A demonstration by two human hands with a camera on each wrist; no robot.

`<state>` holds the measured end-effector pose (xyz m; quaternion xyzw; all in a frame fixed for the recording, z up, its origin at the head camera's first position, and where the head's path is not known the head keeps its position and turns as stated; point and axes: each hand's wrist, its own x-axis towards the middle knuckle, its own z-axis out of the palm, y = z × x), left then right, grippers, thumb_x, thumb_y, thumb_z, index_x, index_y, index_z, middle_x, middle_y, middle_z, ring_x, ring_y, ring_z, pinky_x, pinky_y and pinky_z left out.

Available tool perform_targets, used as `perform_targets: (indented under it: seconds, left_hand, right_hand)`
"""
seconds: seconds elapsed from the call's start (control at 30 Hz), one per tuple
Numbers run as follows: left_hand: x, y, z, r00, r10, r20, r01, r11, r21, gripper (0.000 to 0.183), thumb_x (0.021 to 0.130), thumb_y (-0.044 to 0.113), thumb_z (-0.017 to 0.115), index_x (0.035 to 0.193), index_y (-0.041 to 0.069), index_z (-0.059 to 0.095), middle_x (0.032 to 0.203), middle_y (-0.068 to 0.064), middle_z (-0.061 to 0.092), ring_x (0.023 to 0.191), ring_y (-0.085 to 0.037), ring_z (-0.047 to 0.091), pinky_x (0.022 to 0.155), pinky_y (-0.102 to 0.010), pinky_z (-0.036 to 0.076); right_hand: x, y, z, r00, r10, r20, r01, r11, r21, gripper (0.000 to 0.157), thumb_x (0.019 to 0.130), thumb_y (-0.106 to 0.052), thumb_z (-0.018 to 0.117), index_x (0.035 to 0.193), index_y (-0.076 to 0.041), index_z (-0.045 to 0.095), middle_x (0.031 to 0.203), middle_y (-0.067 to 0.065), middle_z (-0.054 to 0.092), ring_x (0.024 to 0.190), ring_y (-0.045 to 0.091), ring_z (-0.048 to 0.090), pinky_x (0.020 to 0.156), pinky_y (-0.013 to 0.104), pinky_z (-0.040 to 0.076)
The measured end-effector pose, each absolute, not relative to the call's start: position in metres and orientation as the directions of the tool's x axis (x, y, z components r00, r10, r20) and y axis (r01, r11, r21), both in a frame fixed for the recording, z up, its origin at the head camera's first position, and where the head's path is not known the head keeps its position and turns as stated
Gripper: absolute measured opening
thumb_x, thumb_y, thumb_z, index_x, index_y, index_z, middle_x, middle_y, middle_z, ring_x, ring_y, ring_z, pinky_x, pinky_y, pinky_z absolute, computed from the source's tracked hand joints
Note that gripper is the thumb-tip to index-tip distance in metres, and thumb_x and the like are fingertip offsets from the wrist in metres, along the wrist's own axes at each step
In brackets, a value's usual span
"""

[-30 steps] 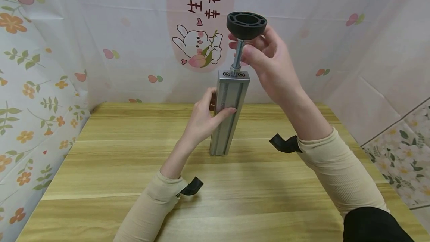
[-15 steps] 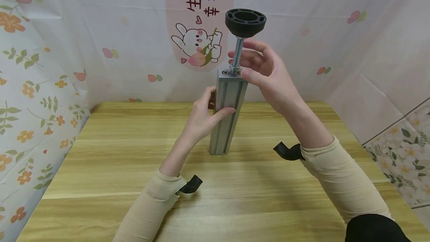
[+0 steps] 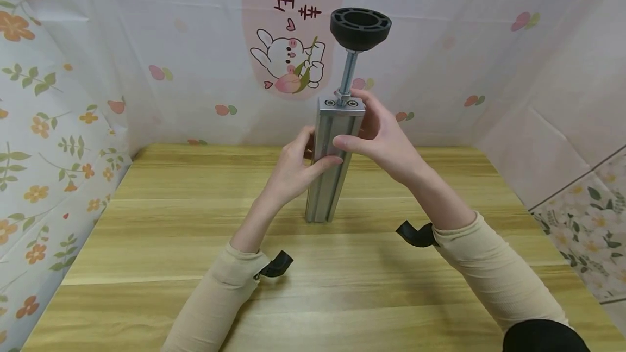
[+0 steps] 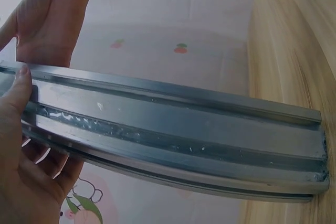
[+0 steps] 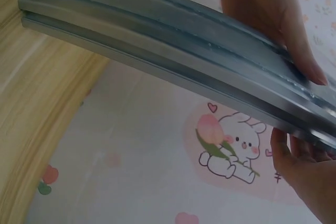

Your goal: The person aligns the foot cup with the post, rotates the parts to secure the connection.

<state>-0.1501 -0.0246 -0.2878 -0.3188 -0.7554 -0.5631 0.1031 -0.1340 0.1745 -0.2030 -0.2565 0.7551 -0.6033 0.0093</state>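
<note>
An aluminium profile (image 3: pixel 321 200) stands upright on the table, leaning slightly right toward its top. From its end plate rises a threaded rod (image 3: pixel 348 72) with a nut at the base, topped by a black round levelling foot (image 3: pixel 361 31). My left hand (image 3: pixel 289 175) grips the profile around its middle, thumb across the near face. Higher up, just under the end plate, my right hand (image 3: pixel 386 137) holds the opposite side, thumb on the near face and fingers behind. The left wrist view shows the profile's grooved face (image 4: pixel 184 129) reaching down to the wooden surface.
The wooden table (image 3: pixel 195 243) ends at a patterned cloth (image 3: pixel 195 58) hung close behind the profile. Floral cloth (image 3: pixel 54 124) closes the left side, and a pale wall covering (image 3: pixel 548 124) the right. A black curved piece (image 3: pixel 415 234) juts from the right sleeve, another (image 3: pixel 276 265) from the left.
My right hand has moved down from the threaded rod beneath the levelling foot to the upper part of the profile and holds it there. The left hand keeps its grip.
</note>
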Motion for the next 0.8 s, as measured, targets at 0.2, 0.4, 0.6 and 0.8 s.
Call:
perform_targets:
  seconds: [0.2,0.4,0.6,0.8]
  left_hand:
    - [-0.155,-0.027,-0.291,-0.79,0.411,0.455,0.571,0.222,0.79,0.076,0.086,0.062,0.07,0.14,0.013,0.05,0.116,-0.007,0.068,0.098,-0.021,0.066,0.087,-0.041,0.057]
    - [-0.157,-0.028,-0.292,-0.818,0.478,0.32,0.501,0.32,0.804,0.076,0.083,0.042,0.084,0.147,0.026,0.047,0.12,0.001,0.069,0.098,-0.019,0.065,0.084,-0.037,0.055]
    - [-0.161,-0.031,-0.299,-0.815,0.532,0.231,0.465,0.361,0.809,0.082,0.077,0.042,0.088,0.146,0.026,0.048,0.124,0.001,0.068,0.106,-0.019,0.067,0.09,-0.041,0.056]
    - [-0.166,-0.032,-0.305,-0.792,0.583,0.184,0.46,0.371,0.807,0.086,0.073,0.037,0.091,0.146,0.023,0.049,0.124,-0.003,0.071,0.111,-0.021,0.068,0.095,-0.043,0.055]
  right_hand:
    - [-0.134,0.173,-0.21,-0.858,-0.413,0.306,-0.386,0.124,-0.914,0.073,0.089,-0.009,0.075,0.151,-0.019,0.038,0.139,0.005,0.055,0.126,0.023,0.058,0.1,0.031,0.054]
    - [-0.134,0.17,-0.215,-0.842,-0.438,0.314,-0.386,0.083,-0.919,0.081,0.088,-0.015,0.08,0.155,-0.018,0.033,0.146,0.005,0.052,0.131,0.023,0.055,0.102,0.034,0.053]
    - [-0.134,0.167,-0.217,-0.833,-0.449,0.323,-0.402,0.092,-0.911,0.081,0.089,-0.008,0.077,0.155,-0.014,0.031,0.145,0.006,0.05,0.13,0.023,0.054,0.104,0.038,0.051]
    - [-0.133,0.166,-0.217,-0.837,-0.44,0.327,-0.416,0.121,-0.901,0.082,0.088,-0.003,0.076,0.155,-0.017,0.031,0.144,0.005,0.051,0.127,0.024,0.056,0.1,0.036,0.052]
